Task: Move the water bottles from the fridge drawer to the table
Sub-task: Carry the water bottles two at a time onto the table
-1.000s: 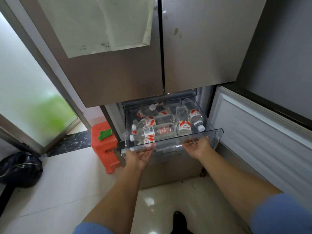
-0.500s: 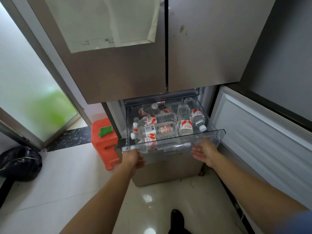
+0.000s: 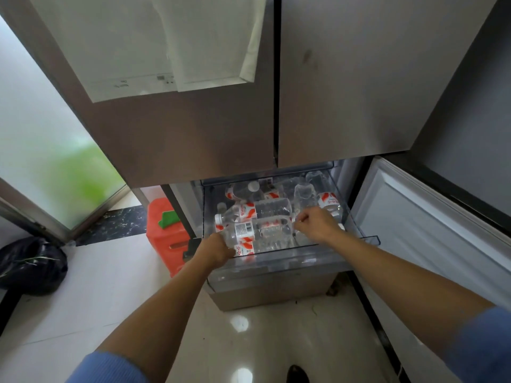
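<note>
The clear fridge drawer is pulled out below the closed upper doors. Several clear water bottles with red-and-white labels lie in it. My left hand is at the drawer's front left corner, its fingers closed around the neck end of the front water bottle. My right hand reaches over the front rim on the right side, and its fingers curl down on a bottle that it mostly hides. Behind these lie another bottle and one at the far right.
The white inner face of an open lower fridge door stands at the right. An orange plastic stool is left of the drawer. A black bag lies on the floor by a frosted glass door. My shoe is below.
Both hands left the drawer's front edge and went up into the drawer. The left closed on the front bottle, and the right came down on a bottle at the right.
</note>
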The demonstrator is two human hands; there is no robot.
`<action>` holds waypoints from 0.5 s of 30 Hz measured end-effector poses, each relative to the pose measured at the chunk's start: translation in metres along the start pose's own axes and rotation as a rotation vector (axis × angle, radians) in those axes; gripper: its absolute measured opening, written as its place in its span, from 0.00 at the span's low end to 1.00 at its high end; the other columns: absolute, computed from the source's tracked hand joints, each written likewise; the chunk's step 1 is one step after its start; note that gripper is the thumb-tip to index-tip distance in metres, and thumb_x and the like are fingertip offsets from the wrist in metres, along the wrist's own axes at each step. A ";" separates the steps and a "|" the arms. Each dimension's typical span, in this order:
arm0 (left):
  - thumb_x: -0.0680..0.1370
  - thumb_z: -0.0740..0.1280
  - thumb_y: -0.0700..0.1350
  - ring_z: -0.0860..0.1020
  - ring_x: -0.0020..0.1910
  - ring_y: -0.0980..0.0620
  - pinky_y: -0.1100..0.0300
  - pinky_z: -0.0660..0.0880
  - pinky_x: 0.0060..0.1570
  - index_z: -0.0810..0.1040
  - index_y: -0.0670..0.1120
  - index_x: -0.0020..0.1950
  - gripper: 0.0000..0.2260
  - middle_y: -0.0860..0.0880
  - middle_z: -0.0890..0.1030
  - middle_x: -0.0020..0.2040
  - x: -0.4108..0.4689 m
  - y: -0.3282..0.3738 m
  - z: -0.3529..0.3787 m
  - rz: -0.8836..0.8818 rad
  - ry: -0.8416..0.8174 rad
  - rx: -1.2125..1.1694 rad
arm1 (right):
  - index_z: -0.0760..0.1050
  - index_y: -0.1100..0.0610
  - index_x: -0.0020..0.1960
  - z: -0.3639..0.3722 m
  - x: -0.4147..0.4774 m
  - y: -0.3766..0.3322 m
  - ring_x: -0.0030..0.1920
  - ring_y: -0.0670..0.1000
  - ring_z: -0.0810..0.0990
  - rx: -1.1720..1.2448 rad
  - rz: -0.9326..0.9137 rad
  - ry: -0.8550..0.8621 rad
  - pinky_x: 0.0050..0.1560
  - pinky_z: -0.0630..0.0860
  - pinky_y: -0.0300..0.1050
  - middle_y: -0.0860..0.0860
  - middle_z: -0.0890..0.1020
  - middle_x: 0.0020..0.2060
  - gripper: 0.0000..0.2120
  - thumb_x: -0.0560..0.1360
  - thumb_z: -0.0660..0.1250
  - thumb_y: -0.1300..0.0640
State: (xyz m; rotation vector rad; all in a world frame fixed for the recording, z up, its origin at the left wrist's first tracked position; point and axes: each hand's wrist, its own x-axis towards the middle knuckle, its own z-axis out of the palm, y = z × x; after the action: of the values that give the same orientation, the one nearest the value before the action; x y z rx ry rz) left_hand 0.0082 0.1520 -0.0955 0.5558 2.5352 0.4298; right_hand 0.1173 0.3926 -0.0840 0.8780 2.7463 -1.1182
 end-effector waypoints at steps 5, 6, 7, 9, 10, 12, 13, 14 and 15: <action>0.79 0.66 0.51 0.73 0.64 0.44 0.54 0.67 0.65 0.72 0.42 0.65 0.19 0.42 0.75 0.64 0.019 0.016 -0.007 0.037 -0.271 0.138 | 0.76 0.54 0.61 0.013 0.025 -0.008 0.47 0.51 0.77 -0.174 -0.056 -0.141 0.56 0.75 0.52 0.53 0.81 0.53 0.15 0.76 0.67 0.50; 0.79 0.64 0.52 0.71 0.66 0.44 0.53 0.66 0.67 0.70 0.43 0.68 0.21 0.43 0.73 0.67 0.020 0.018 -0.009 0.037 -0.329 0.155 | 0.75 0.55 0.63 0.015 0.029 -0.010 0.46 0.51 0.76 -0.194 -0.072 -0.178 0.52 0.75 0.48 0.55 0.80 0.55 0.16 0.77 0.66 0.51; 0.79 0.63 0.55 0.70 0.67 0.44 0.52 0.65 0.68 0.69 0.43 0.69 0.23 0.44 0.72 0.68 0.025 0.018 -0.009 0.030 -0.381 0.184 | 0.72 0.56 0.66 0.017 0.031 -0.012 0.46 0.51 0.76 -0.209 -0.092 -0.211 0.48 0.74 0.46 0.55 0.80 0.56 0.18 0.78 0.66 0.53; 0.77 0.62 0.61 0.69 0.69 0.43 0.49 0.64 0.70 0.68 0.45 0.71 0.28 0.45 0.70 0.70 0.033 0.013 -0.009 0.002 -0.451 0.218 | 0.70 0.56 0.68 0.020 0.038 -0.013 0.47 0.53 0.78 -0.223 -0.126 -0.237 0.44 0.72 0.44 0.56 0.79 0.57 0.20 0.78 0.65 0.54; 0.76 0.62 0.64 0.68 0.69 0.44 0.48 0.63 0.71 0.67 0.46 0.72 0.31 0.46 0.70 0.71 0.037 0.009 -0.008 -0.017 -0.473 0.211 | 0.70 0.56 0.68 0.021 0.041 -0.013 0.48 0.53 0.79 -0.227 -0.131 -0.240 0.44 0.72 0.44 0.56 0.79 0.57 0.20 0.78 0.65 0.54; 0.73 0.62 0.68 0.67 0.70 0.44 0.46 0.62 0.72 0.64 0.48 0.73 0.36 0.46 0.68 0.73 0.038 0.007 -0.007 -0.042 -0.476 0.144 | 0.70 0.56 0.67 0.022 0.045 -0.012 0.45 0.52 0.79 -0.225 -0.132 -0.244 0.43 0.73 0.44 0.56 0.80 0.55 0.18 0.78 0.65 0.53; 0.71 0.63 0.69 0.67 0.71 0.43 0.47 0.62 0.71 0.64 0.47 0.74 0.38 0.46 0.67 0.73 0.037 0.009 -0.008 -0.050 -0.460 0.084 | 0.71 0.55 0.66 0.022 0.047 -0.010 0.44 0.52 0.79 -0.220 -0.134 -0.241 0.43 0.75 0.45 0.56 0.80 0.54 0.18 0.78 0.65 0.53; 0.71 0.64 0.69 0.67 0.70 0.44 0.48 0.63 0.71 0.63 0.46 0.74 0.39 0.47 0.67 0.73 0.035 0.011 -0.010 -0.056 -0.432 0.021 | 0.71 0.54 0.66 0.022 0.050 -0.008 0.44 0.51 0.80 -0.212 -0.136 -0.234 0.45 0.76 0.45 0.55 0.80 0.54 0.18 0.78 0.65 0.52; 0.72 0.66 0.67 0.70 0.68 0.44 0.50 0.66 0.68 0.65 0.45 0.73 0.37 0.48 0.70 0.70 0.033 0.013 -0.014 -0.048 -0.397 -0.040 | 0.71 0.53 0.66 0.022 0.051 -0.006 0.45 0.51 0.80 -0.212 -0.140 -0.231 0.47 0.77 0.47 0.55 0.80 0.56 0.18 0.78 0.64 0.50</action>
State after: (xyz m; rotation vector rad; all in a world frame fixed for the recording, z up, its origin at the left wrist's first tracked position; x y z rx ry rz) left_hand -0.0215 0.1755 -0.0924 0.5079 2.1503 0.3159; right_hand 0.0674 0.3999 -0.1087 0.5049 2.7001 -0.8623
